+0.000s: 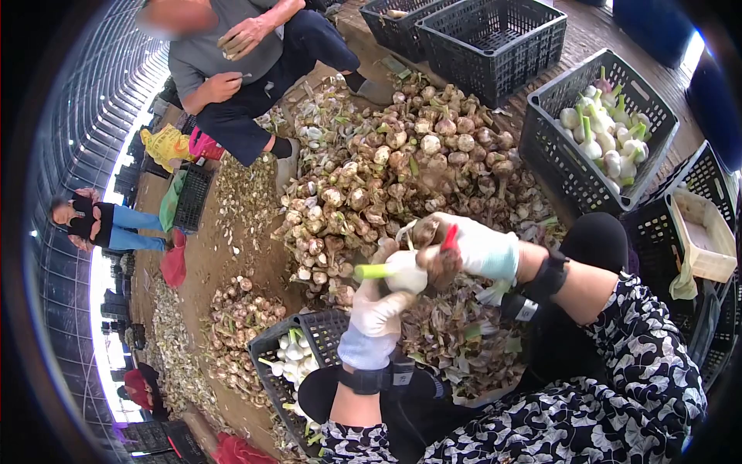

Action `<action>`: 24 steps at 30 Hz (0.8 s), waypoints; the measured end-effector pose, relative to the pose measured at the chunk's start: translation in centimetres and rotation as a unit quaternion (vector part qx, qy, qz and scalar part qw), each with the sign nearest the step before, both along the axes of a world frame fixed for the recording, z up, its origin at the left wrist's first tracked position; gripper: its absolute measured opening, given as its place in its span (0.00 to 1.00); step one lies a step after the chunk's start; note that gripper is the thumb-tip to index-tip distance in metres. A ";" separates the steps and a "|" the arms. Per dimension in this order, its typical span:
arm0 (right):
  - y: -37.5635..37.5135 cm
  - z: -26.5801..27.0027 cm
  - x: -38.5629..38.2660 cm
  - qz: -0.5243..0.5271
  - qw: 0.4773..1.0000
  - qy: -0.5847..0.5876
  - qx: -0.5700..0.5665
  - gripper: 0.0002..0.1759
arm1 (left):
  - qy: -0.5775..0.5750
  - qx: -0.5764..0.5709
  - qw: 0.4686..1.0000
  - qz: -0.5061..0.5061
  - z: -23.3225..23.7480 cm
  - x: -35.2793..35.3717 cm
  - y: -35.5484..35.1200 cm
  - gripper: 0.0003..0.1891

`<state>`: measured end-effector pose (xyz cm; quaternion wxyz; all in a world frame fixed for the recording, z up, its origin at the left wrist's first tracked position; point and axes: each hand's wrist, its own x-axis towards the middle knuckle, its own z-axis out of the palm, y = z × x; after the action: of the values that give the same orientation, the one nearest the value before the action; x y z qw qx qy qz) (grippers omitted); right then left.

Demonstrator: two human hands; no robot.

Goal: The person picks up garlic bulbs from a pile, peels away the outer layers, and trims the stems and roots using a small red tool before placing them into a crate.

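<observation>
Got a garlic (407, 273) pinched sideways in left grip (376, 315), green stem (373, 271) leftward, blurry red tool (450, 237) half-hidden in curled right grip (485, 251).

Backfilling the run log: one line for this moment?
left hand: holding white garlic bulb, green stem | right hand: red tool, beside bulb | beyond hands: garlic pile
</observation>
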<state>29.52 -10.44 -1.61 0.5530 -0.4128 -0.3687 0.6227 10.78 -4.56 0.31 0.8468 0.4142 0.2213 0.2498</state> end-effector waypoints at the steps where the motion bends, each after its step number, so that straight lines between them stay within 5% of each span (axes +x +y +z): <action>1: 0.0 0.0 -0.4 0.027 0.999 0.017 0.013 0.15 | 0.008 0.015 0.999 0.033 -0.1 0.2 -0.3 0.37; 2: 0.2 -0.2 -1.2 -0.077 0.964 -0.202 0.152 0.12 | 0.006 0.032 0.999 0.038 -1.0 0.3 -0.1 0.39; 3: 0.1 -0.3 -1.8 -0.072 0.983 -0.077 0.149 0.09 | 0.006 0.033 0.999 0.039 -1.4 0.0 0.1 0.39; 5: -0.3 0.7 -1.0 -0.062 0.989 -0.103 0.088 0.08 | -0.010 0.013 1.000 0.026 -1.4 -0.4 0.6 0.39; 6: 0.0 1.0 -0.5 -0.077 0.997 0.021 -0.007 0.08 | -0.009 0.013 0.999 0.028 -1.3 -0.5 0.4 0.39; 9: -0.5 4.2 0.0 -0.023 0.996 -0.023 -0.085 0.13 | -0.011 0.017 0.998 0.058 -1.0 -0.2 0.1 0.39; 11: 0.3 1.7 -0.6 0.005 0.997 0.076 0.022 0.18 | 0.049 0.072 0.994 0.063 -0.7 -0.2 0.0 0.38; 12: -0.3 1.7 -0.9 -0.061 0.985 -0.162 0.013 0.18 | 0.051 0.083 0.993 0.065 -0.6 -0.1 -0.2 0.38; 15: 0.1 1.1 -1.5 -0.073 0.972 -0.193 0.114 0.15 | 0.024 0.122 0.989 0.075 -0.6 0.5 -0.1 0.33; 17: 0.3 1.0 -1.4 -0.048 0.969 -0.215 0.109 0.12 | -0.071 -0.023 0.991 0.111 -1.3 0.2 0.0 0.29; 19: 0.2 1.6 -1.3 -0.095 0.994 0.034 -0.029 0.12 | -0.064 -0.020 0.991 0.118 -1.4 0.1 0.2 0.25; 21: 0.2 3.1 -0.7 -0.083 0.993 0.070 -0.054 0.13 | -0.039 -0.071 0.980 0.182 -0.6 -0.1 0.0 0.21; 24: 0.5 -0.1 -2.2 -0.085 0.982 -0.162 0.057 0.29 | -0.062 -0.069 0.980 0.179 -0.4 1.0 0.0 0.19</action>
<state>27.36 -9.95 -1.71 0.5595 -0.5058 -0.4516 0.4767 11.75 -4.61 -0.06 0.8269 0.2927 0.2557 0.4063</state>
